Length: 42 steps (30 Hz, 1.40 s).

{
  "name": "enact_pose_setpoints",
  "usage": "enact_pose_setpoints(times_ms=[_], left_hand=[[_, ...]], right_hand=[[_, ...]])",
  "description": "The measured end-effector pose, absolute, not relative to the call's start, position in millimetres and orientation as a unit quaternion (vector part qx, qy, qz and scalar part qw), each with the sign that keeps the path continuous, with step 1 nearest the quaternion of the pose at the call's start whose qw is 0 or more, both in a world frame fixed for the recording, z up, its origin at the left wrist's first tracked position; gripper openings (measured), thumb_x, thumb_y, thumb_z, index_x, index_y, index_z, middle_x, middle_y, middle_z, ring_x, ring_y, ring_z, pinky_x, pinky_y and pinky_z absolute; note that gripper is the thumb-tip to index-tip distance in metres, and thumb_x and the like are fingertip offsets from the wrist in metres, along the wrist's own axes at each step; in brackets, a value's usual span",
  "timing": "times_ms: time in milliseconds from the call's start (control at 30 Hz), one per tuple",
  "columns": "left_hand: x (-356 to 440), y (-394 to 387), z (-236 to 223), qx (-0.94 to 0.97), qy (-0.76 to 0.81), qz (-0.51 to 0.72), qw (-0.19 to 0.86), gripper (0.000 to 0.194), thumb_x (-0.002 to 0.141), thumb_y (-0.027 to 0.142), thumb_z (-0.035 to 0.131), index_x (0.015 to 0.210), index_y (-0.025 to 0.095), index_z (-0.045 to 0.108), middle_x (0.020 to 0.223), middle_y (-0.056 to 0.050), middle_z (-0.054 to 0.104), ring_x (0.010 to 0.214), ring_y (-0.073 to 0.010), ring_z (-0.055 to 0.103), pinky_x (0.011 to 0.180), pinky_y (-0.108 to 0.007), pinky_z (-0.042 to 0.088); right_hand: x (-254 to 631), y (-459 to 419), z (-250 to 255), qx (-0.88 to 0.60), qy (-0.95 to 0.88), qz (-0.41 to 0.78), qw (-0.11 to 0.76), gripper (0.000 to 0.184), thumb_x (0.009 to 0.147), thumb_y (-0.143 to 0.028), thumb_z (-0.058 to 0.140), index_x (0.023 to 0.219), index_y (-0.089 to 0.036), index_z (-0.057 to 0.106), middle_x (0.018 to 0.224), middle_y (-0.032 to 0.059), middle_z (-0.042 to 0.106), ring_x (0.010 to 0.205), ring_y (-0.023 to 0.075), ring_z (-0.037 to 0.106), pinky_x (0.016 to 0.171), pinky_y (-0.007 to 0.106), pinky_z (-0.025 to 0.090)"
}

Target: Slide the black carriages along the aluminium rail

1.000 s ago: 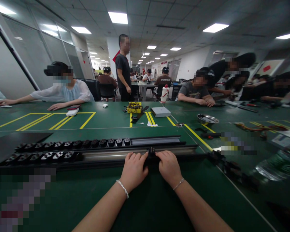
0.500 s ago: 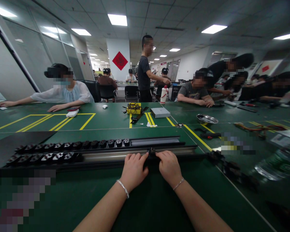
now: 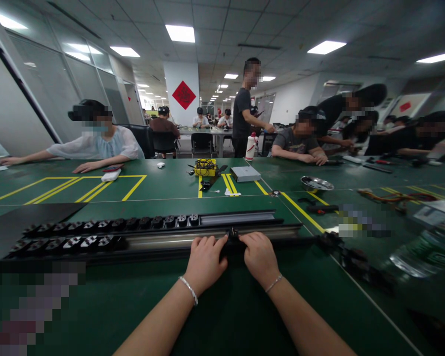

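A small black socket module (image 3: 233,232) sits at the nearer power track rail (image 3: 163,240), right of its middle. My left hand (image 3: 206,259) is closed with its index fingertip against the module's left side. From the other side, my right hand (image 3: 260,256) is closed too, its fingertips on the module's right edge. The thumbs are mostly hidden beneath the fingers. Several black socket modules (image 3: 73,243) sit in a row at the left end of this rail. Behind it, a second rail (image 3: 237,218) carries a longer row of similar modules (image 3: 144,222).
Loose black modules (image 3: 356,259) lie right of the rails, near a clear plastic bottle (image 3: 422,252). A metal bowl (image 3: 317,183), a grey box (image 3: 245,173) and a yellow box with cables (image 3: 205,167) stand farther back. Co-workers sit across the green table (image 3: 163,180).
My hands and the module between them stay in place. In the background, a standing person in dark clothes has moved to the right.
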<state>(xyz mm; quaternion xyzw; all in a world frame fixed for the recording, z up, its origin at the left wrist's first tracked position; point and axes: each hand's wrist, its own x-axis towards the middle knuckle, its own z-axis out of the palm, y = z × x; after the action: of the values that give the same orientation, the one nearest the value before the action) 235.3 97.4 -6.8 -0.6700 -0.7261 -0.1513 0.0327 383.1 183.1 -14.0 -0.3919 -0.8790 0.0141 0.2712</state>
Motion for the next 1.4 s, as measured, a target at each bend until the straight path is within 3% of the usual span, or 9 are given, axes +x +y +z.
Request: enact_pose_setpoints(times_ms=[1400], left_hand=[[236.3, 99.3, -4.3, -0.665, -0.734, -0.134, 0.021, 0.05, 0.076, 0.034, 0.049, 0.126, 0.032, 0.042, 0.099, -0.003, 0.056, 0.097, -0.0212, 0.048, 0.088, -0.038, 0.028]], right_hand=[[384.4, 187.3, -16.9, -0.407, -0.878, 0.023, 0.252, 0.032, 0.075, -0.006, 0.041, 0.091, -0.02, 0.066, 0.085, 0.0051, 0.062, 0.087, 0.0171, 0.049, 0.08, 0.027, 0.033]])
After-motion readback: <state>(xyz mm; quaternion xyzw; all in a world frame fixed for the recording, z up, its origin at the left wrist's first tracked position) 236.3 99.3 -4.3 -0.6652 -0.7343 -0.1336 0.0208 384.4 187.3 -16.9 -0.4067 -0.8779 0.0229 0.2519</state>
